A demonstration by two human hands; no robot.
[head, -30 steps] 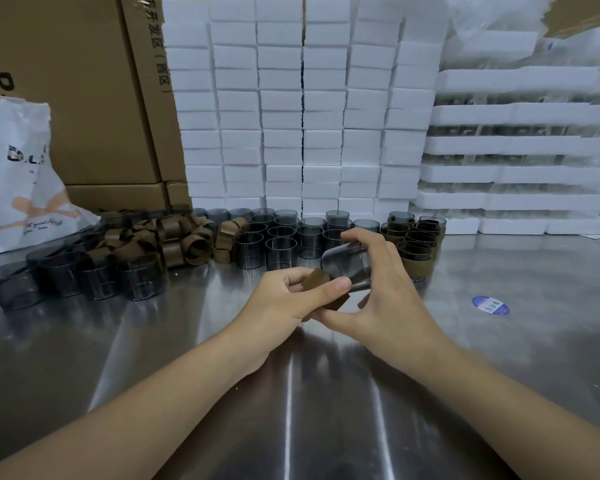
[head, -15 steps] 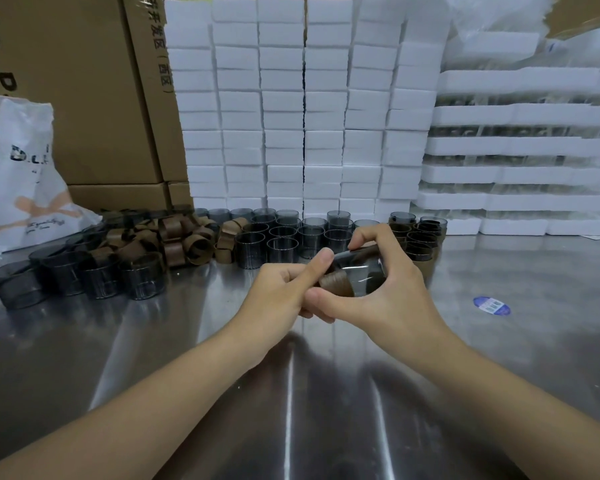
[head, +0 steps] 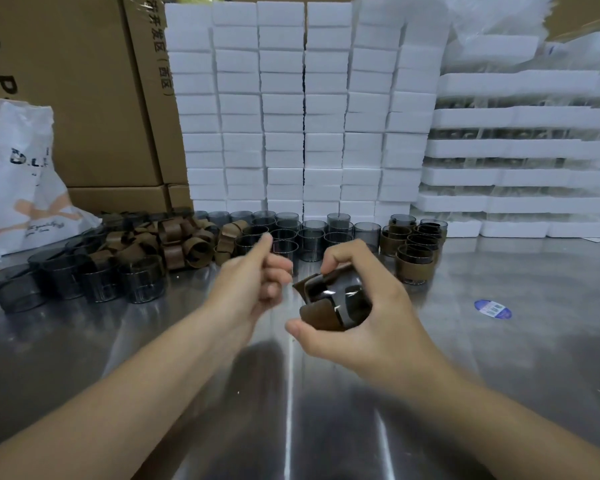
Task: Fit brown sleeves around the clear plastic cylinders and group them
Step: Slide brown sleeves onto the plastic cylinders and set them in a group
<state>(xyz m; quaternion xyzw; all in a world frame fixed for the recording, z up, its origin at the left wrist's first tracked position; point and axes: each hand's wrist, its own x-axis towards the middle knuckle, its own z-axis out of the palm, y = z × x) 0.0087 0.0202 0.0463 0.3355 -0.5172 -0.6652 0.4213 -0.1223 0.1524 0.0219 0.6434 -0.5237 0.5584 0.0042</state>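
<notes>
Cylinder (head: 355,304) with sleeve (head: 321,317): gripped by right hand (head: 371,323) | left hand (head: 253,282): clenched, empty

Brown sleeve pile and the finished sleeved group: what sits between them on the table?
Head view: a cluster of unsleeved clear cylinders, standing upright on the steel table.

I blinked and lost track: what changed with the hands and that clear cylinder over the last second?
The left hand let go of the brown sleeve and drew back to the left, fingers curled on nothing. The right hand alone grips the clear cylinder, slightly lower in view, with the sleeve around it. The loose sleeves and the sleeved group on the table stayed put.
</notes>
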